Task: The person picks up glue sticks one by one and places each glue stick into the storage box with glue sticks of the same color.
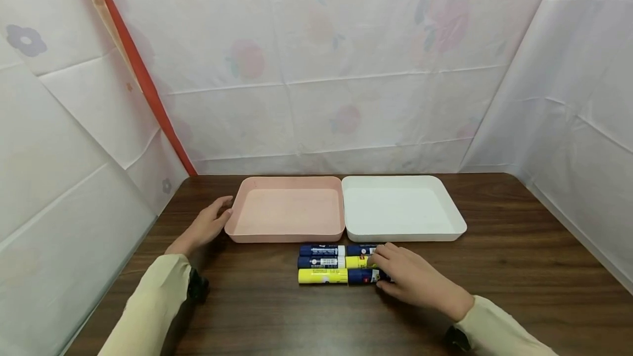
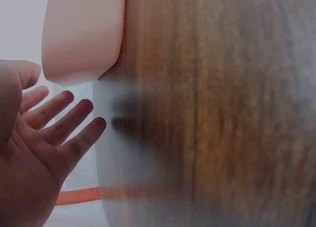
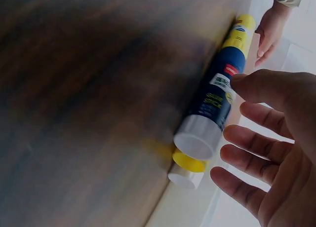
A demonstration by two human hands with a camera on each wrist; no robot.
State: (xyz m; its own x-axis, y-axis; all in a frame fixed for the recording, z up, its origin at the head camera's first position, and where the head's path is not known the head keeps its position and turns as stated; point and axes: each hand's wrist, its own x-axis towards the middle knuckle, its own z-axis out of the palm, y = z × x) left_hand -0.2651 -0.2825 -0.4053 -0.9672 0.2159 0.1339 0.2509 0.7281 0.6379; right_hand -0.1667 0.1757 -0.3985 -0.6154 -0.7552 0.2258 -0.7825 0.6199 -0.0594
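Several glue sticks lie in three rows of two, end to end, in the head view. The front row has a yellow glue stick (image 1: 323,276) at left and a navy glue stick (image 1: 362,276) with a white cap (image 3: 197,135) at right. My right hand (image 1: 412,276) is at the right ends of the rows, partly covering them. In the right wrist view its fingers are spread and the thumb tip overlaps the navy stick; whether it touches I cannot tell. My left hand (image 1: 205,227) is beside the left wall of the pink tray (image 1: 284,238), fingers loosely extended, holding nothing.
A white tray (image 1: 405,237) stands right of the pink one, their sides touching. Both trays are behind the glue sticks on the dark wooden table (image 1: 257,312). White patterned sheets (image 1: 306,70) hang behind and at both sides, with an orange-red strip (image 1: 143,76) at left.
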